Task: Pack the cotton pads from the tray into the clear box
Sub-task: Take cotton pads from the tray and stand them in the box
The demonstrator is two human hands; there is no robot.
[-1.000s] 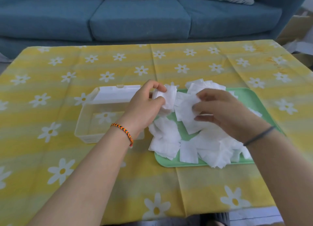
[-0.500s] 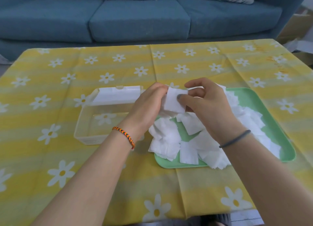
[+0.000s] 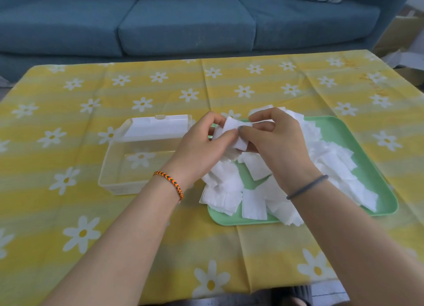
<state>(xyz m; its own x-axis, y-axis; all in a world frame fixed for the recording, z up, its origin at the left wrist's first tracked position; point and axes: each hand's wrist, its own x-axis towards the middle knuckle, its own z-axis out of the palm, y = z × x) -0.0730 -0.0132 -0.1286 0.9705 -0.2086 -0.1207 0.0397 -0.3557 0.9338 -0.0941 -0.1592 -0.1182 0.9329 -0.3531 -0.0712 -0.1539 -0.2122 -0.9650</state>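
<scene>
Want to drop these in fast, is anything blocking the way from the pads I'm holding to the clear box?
Nothing visible: the clear box sits open, beside the held cotton pads, with only your left hand between.

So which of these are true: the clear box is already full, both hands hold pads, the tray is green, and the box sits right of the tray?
1. The clear box is full of pads. False: no pads lie in it.
2. The left hand and right hand both pinch the held cotton pads. True.
3. The tray is green. True.
4. The box sits to the right of the tray. False: it is on the left.
</scene>
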